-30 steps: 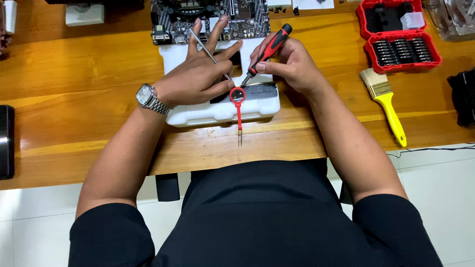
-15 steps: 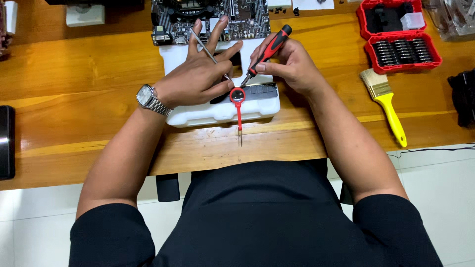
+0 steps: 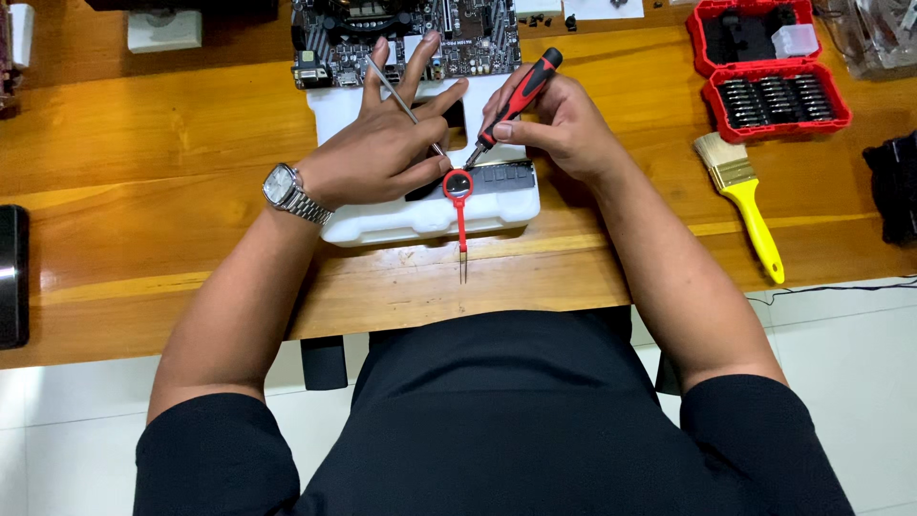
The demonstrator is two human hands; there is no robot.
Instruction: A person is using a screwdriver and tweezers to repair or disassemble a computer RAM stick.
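Wooden counter (image 3: 143, 182), orange-brown, glossy, with visible grain and lighter streaks along the near edge. Front edge straight, running left to right. White tiled floor (image 3: 841, 382) below, with thin grout lines. Even overhead light, with soft reflections on the varnish. No walls or windows in view.

Bright, even overhead light, soft shadows under the forearms, mild glare on the wooden table (image 3: 143, 191), sharp focus.

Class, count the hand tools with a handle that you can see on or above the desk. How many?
3. A red and black screwdriver in the right hand; a red-handled pick on the white foam block; a yellow brush lying at the right. Others may be hidden.
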